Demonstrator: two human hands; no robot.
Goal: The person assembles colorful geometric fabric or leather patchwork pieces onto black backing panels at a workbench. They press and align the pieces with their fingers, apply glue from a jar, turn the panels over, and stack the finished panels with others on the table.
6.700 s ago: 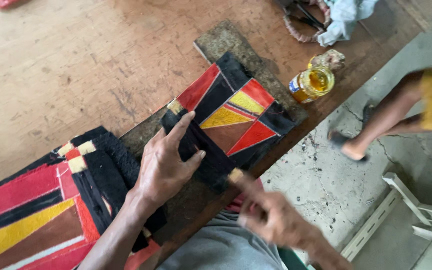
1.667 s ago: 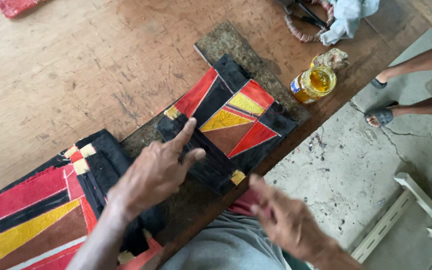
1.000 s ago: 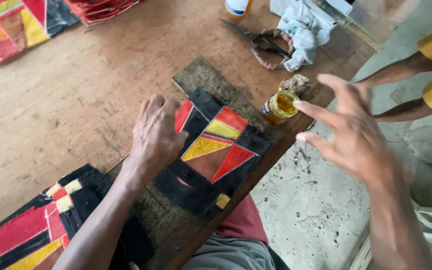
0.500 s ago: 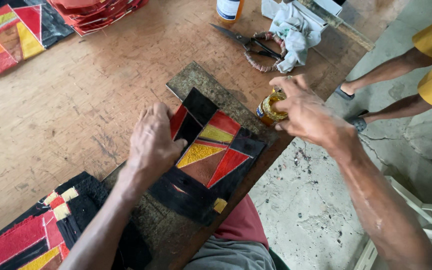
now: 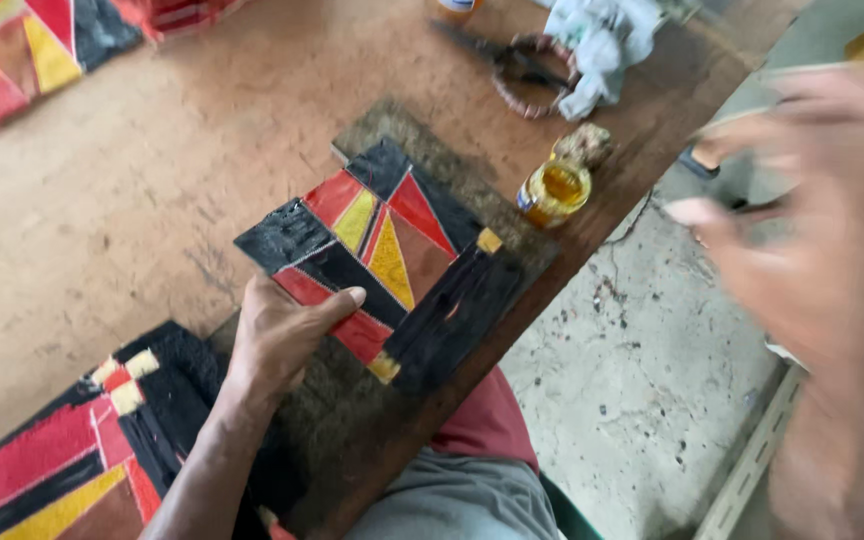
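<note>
Patchwork panel (image 5: 384, 255): black, red and yellow pieces, lay flat on a dark pad near the bench (image 5: 132, 200) front edge. Left hand (image 5: 282, 335): rested on the panel's near corner, thumb laid over a red strip, grip pressing rather than clamped. Right hand (image 5: 812, 230): raised off the bench edge, blurred, fingers spread apart, holding nothing. Small open jar (image 5: 555, 190) of yellow liquid: stood just beyond the panel. Scissors (image 5: 512, 65) and pale cloth (image 5: 597, 40): lay farther back. Second panel (image 5: 72, 450): lay at near left.
</note>
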